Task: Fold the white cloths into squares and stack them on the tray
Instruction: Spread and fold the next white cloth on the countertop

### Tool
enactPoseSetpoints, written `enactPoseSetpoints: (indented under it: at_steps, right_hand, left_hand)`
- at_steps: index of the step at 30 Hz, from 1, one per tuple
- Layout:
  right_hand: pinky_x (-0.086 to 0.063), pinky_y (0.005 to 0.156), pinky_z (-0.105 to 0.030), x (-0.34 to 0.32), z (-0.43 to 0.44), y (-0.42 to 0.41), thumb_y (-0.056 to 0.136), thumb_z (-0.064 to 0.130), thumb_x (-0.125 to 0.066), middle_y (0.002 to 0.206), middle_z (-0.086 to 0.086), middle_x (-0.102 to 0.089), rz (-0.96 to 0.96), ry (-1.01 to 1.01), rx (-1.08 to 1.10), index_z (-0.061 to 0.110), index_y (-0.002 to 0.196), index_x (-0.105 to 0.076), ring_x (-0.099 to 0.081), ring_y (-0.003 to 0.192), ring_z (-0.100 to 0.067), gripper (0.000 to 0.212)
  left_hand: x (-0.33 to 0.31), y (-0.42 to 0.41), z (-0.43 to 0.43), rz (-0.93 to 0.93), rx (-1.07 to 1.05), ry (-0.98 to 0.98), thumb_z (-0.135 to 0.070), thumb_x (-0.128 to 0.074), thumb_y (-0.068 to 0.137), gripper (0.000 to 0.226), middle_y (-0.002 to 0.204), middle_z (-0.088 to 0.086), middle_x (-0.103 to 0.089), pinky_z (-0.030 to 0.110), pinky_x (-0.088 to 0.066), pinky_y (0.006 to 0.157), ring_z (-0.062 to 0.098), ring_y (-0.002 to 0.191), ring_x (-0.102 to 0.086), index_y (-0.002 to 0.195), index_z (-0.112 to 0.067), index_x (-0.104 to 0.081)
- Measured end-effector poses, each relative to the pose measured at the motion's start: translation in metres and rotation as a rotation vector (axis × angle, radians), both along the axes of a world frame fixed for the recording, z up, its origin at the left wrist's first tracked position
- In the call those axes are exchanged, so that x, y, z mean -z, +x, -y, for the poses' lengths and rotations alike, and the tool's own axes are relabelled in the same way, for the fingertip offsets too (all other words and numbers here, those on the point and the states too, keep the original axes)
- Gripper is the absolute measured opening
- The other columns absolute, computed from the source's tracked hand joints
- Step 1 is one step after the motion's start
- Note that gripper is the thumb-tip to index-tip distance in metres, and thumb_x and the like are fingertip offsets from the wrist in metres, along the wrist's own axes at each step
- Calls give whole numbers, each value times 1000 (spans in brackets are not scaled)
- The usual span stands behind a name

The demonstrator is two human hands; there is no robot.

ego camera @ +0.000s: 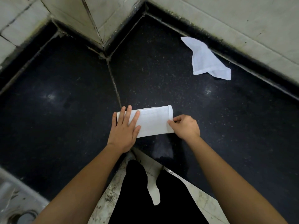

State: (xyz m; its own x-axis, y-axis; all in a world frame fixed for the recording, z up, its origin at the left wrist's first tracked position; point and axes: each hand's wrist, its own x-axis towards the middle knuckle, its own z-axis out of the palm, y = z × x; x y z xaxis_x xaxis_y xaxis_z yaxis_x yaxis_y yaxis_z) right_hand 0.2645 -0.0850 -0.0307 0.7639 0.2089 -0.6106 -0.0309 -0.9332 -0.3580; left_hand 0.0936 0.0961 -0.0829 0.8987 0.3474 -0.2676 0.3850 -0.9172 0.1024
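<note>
— Black speckled stone tabletop (68,88) fills the corner under pale wall tiles (242,20). Where are the cloths?

— A folded white cloth (153,121) lies as a long strip at the near middle. A crumpled white cloth (205,60) sits far right, by the wall.

— And the hands?

— Left hand (125,128) lies flat, fingers spread wide, pressing the strip's left end. Right hand (184,126) pinches the strip's right edge between thumb and fingertips.

Dim overhead light, two soft glare spots on the dark counter (68,81), wide-angle bending at edges — sharp centre
</note>
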Motion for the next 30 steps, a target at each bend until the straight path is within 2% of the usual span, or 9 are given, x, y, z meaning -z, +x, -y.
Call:
enactPoseSetpoints:
  at_steps: [3, 8, 10, 12, 15, 20, 24, 26, 30]
  right_hand:
    - [-46, 72, -28, -3, -3, 5, 88, 38, -67, 96, 9, -64, -67, 74, 98, 28, 101, -67, -59, 91, -14, 16]
    - [-57, 85, -35, -2, -5, 6, 82, 35, -75, 112, 2, -67, -232, 289, 428, 22, 115, -66, -65, 102, -19, 37]
    - [-56, 82, -34, -5, -7, 8, 85, 33, -74, 111, -2, -70, -346, 353, 530, 19, 102, -71, -67, 100, -21, 22]
    - [-55, 78, -31, -9, -7, 9, 88, 32, -73, 107, -2, -72, -369, 338, 503, 22, 89, -71, -68, 98, -19, 10]
    - [-54, 73, -29, -5, -3, 12, 88, 35, -71, 95, 3, -71, -203, 176, 278, 28, 79, -71, -65, 84, -12, 12]
    - [-47, 65, -25, -5, -6, 6, 90, 47, -67, 96, 2, -71, -26, 14, 128, 23, 96, -75, -60, 77, -11, 25]
    - [-52, 53, -25, -7, 0, -4, 83, 60, -68, 82, 1, -70, -32, -68, 128, 23, 91, -66, -67, 65, -14, 37]
    - [-61, 59, -30, -7, 3, -10, 80, 53, -76, 83, -1, -71, -120, -26, 255, 25, 99, -57, -73, 62, -17, 38]
    - [-64, 74, -37, 1, 5, -16, 79, 25, -86, 98, -7, -69, -243, 274, 648, 15, 112, -60, -75, 64, -19, 43]
  left_hand:
    - [-2, 1, 0, -1, 2, 5, -51, 2, 101, 65, 165, 13, -2, 57, -8, 121, 34, 152, -3, 158, -23, -10]
    - [-2, -1, 0, -5, 1, -5, -51, -1, 102, 64, 166, 13, -4, 57, -9, 121, 34, 152, -3, 158, -23, -12]
    - [-3, -1, -1, -9, 3, -10, -52, -2, 103, 64, 166, 13, -4, 57, -9, 121, 33, 152, -2, 158, -22, -11]
    - [-3, -1, -1, -8, 1, -17, -53, -2, 103, 64, 166, 13, -5, 57, -10, 121, 33, 152, -3, 158, -22, -12]
    - [-3, -1, -1, -11, -3, -15, -54, 0, 102, 65, 166, 12, -7, 56, -10, 121, 33, 152, -4, 158, -23, -12]
    - [-3, -1, -2, 3, -1, -30, -56, 3, 101, 68, 165, 12, -8, 56, -10, 121, 33, 152, -6, 158, -23, -14]
    - [-2, -1, -1, 3, 5, -28, -55, 4, 101, 68, 165, 13, -9, 57, -11, 121, 34, 152, -7, 158, -23, -15]
    - [-2, -1, -2, 5, 4, -29, -55, 4, 101, 68, 165, 12, -9, 57, -11, 120, 33, 152, -7, 158, -23, -15]
    - [-1, 0, -1, 7, 5, -14, -55, 2, 101, 68, 165, 12, -9, 57, -12, 120, 33, 152, -7, 158, -23, -15]
